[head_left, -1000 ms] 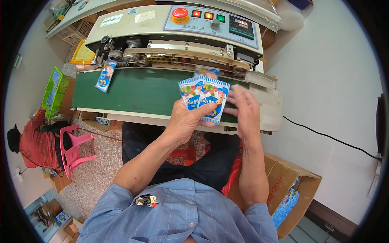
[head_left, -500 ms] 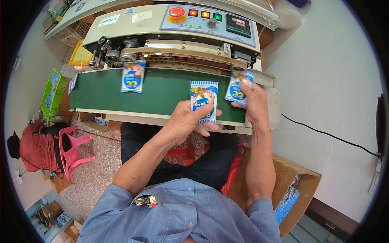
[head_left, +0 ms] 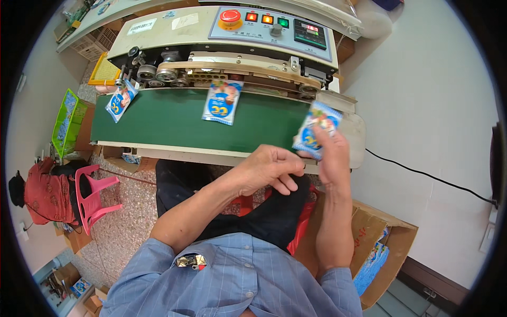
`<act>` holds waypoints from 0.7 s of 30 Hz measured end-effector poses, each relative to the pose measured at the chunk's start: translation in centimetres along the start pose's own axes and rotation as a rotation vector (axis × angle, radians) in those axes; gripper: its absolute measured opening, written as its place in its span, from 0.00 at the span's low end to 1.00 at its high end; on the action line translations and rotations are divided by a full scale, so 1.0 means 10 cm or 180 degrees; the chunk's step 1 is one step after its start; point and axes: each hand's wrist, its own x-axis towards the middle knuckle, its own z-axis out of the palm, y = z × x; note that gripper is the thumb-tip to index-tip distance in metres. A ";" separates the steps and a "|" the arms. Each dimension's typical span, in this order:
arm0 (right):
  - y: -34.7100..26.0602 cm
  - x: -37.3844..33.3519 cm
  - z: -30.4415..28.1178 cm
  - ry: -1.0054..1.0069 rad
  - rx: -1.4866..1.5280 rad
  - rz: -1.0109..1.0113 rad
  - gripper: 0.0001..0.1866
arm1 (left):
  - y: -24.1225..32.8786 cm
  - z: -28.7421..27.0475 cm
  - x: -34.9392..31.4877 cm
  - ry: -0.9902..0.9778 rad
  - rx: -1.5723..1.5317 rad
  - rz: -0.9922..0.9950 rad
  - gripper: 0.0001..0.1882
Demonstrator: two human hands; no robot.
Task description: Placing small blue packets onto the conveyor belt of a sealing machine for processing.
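My right hand grips a small blue-and-white printed packet, slightly blurred and tilted, at the right end of the green conveyor belt. Just left of it, below the belt's front edge, my left hand has loosely bent fingers spread apart and nothing visible in them. A second packet lies mid-belt, its upper edge at the rollers and band of the sealing machine. Farther left, another packet leans askew near the belt's end.
The machine's panel has a red push button, lit switches and a display. On my right stands an open cardboard box with blue packets inside. A green basket and a pink chair are at left. A black cable runs along the right.
The packet in my left hand has left it, and that hand has moved right and nearer me. Packets on the belt have shifted left. My right hand has drawn slightly toward me, holding a packet.
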 end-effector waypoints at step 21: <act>0.31 -0.44 0.05 -0.0062 0.0138 -0.0322 0.11 | -2.22 -1.24 -0.23 0.1335 0.0995 -0.0438 0.13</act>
